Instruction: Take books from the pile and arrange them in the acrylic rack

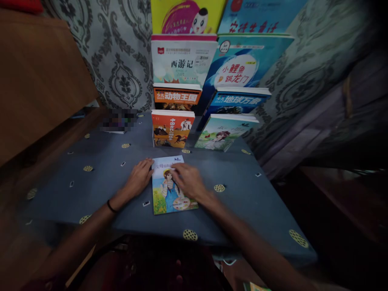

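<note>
A closed picture book point(165, 190) lies flat on the cloth-covered table, its cover showing a figure in blue overalls and a yellow hat. My left hand point(140, 174), with a dark band on the wrist, rests against the book's upper left edge, fingers stretched forward. Over the upper right of the cover is my right hand point(188, 180), slightly blurred, fingers apart and bent a little. Its fingertips are at the title and hide part of it. Neither hand is wrapped round the book.
Behind the book, a tiered rack displays books in two columns, among them an orange book point(172, 128) and a green book point(226, 132). A pixelated item point(118, 120) lies at the back left of the grey tablecloth point(242, 206). Wooden furniture point(42, 76) stands left; a curtain point(321, 109) hangs right.
</note>
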